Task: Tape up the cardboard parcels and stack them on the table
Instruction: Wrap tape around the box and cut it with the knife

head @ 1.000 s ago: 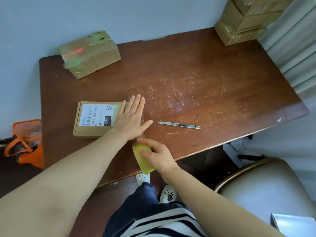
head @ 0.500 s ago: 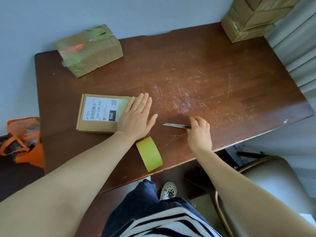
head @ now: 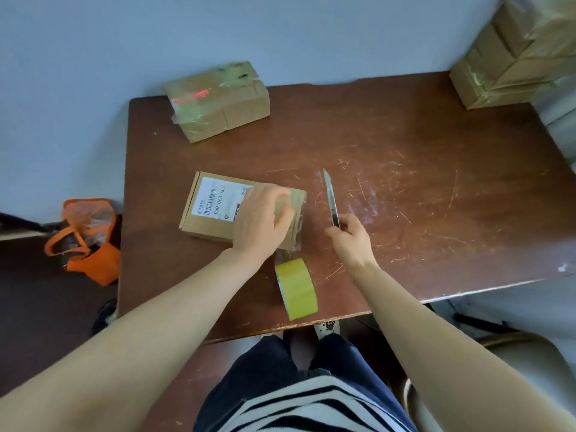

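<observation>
A flat cardboard parcel (head: pixel 212 204) with a white shipping label lies on the brown table (head: pixel 405 169). My left hand (head: pixel 260 221) rests on its right part, fingers slightly bent, where clear tape runs over the end. A yellow tape roll (head: pixel 297 288) stands just in front of the parcel, joined to it by a strip of tape. My right hand (head: pixel 350 241) grips a slim metal utility knife (head: pixel 331 198), blade pointing away from me, right of the parcel.
A taped parcel (head: pixel 218 101) sits at the table's back left. A stack of taped parcels (head: pixel 511 60) stands at the back right corner. An orange bag (head: pixel 87 241) lies on the floor at left. A chair (head: pixel 514 353) is at my right.
My right hand left the tape roll, picked up the knife from the table and turned it blade-forward beside the parcel. My left hand stayed on the parcel, its fingers now bent.
</observation>
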